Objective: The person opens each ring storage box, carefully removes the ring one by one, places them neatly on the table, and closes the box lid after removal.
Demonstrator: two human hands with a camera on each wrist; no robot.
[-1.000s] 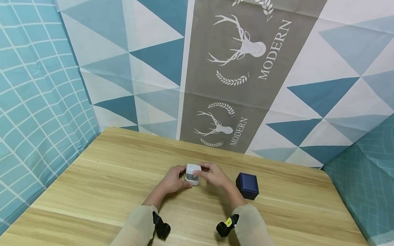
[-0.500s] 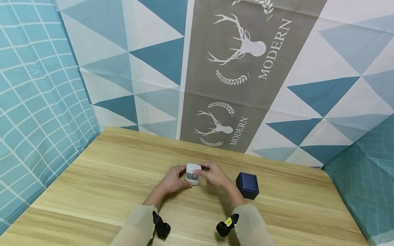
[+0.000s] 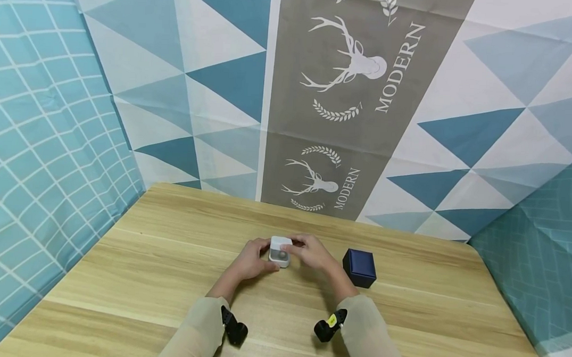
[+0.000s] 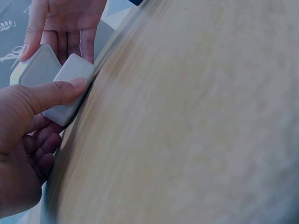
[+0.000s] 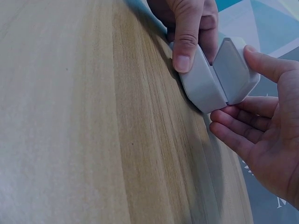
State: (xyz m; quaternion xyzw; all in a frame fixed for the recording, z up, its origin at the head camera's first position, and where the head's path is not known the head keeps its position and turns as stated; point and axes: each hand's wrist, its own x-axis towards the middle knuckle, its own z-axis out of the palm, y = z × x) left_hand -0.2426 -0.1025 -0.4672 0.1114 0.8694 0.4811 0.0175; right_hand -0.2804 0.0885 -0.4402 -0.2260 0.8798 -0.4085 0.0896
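Note:
A small white hinged case (image 3: 276,256) stands on the table between the hands, its lid (image 5: 234,72) raised from the base (image 5: 203,87). The left hand (image 3: 251,260) grips the base, thumb across the near face and fingers round the side, as the left wrist view shows. At the lid, the right hand (image 3: 311,253) has its thumb on the edge and its other fingers behind the case. In the head view a grey inside shows below the lid, with a small rounded shape partly behind the right thumb.
A dark blue square box (image 3: 360,268) sits on the wooden table (image 3: 167,269), just right of the right forearm. Behind the table hangs a patterned cloth (image 3: 222,106). Black wrist cameras are strapped over both sleeves.
The case's lid has tipped back slightly, so a bit more of the inside shows. Both hands keep their places on the case, and the blue box stays put.

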